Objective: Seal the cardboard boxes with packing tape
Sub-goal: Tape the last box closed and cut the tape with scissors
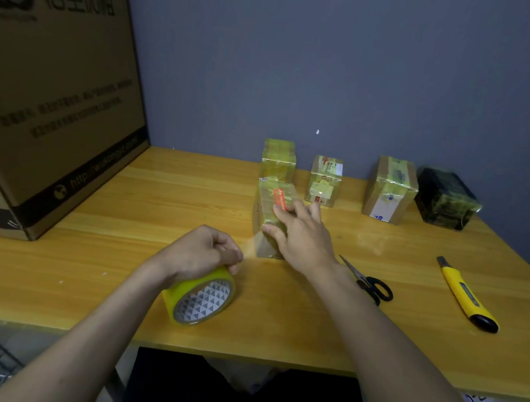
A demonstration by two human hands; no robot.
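Observation:
A small cardboard box with a red label lies on the wooden table in the middle. My right hand rests flat on its top and right side, fingers spread. My left hand grips a yellow roll of packing tape standing on edge just left of the box. A clear strip of tape stretches from the roll to the box's near left corner. Behind it stands another taped box.
Three more taped boxes line the back: one tan, one larger tan, one black. Scissors lie just right of my right forearm, a yellow utility knife farther right. A big carton fills the left.

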